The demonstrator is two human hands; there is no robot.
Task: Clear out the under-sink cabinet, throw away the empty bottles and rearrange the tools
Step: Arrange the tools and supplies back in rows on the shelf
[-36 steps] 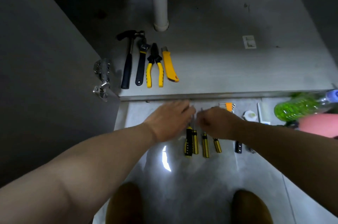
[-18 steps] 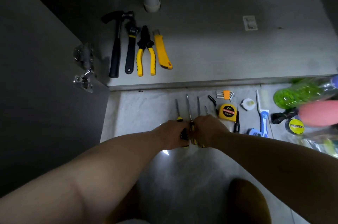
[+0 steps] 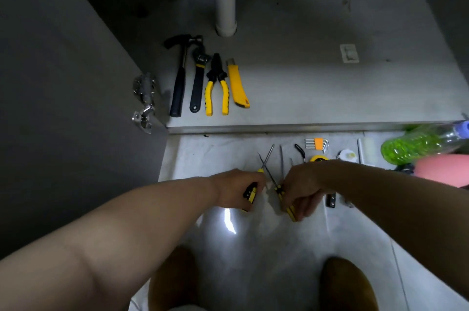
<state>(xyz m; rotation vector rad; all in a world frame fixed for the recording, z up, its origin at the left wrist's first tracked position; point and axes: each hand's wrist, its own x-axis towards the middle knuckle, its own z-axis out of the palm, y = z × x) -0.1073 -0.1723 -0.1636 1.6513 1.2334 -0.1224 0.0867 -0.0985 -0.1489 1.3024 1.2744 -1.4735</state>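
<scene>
– On the tile floor (image 3: 203, 156), just off the cabinet floor's (image 3: 330, 95) front edge: left hand (image 3: 236, 190) wrapped round 1 screwdriver (image 3: 268, 156) by the handle, right hand (image 3: 302, 189) curled round a 2nd screwdriver (image 3: 289, 209). Shafts cross, tips toward the cabinet.

– Uncross first. Swing the shafts apart, tips clear of the other wrist. Then lay both parallel beside the utility knife (image 3: 237, 85), handles toward the front edge, matching that row.

– Counts?

– Cabinet floor, front-left corner: 1 hammer (image 3: 179, 87), 1 wrench (image 3: 197, 82), 1 pliers (image 3: 217, 87), 1 utility knife. Tile: 2 spare shafts (image 3: 281, 158) past the right hand, can't tell if it holds them. So 4 screwdrivers by my read. Plus 1 hex key set (image 3: 317, 144), 1 tape measure (image 3: 318, 158), 1 green bottle (image 3: 416, 143) far right.
</scene>
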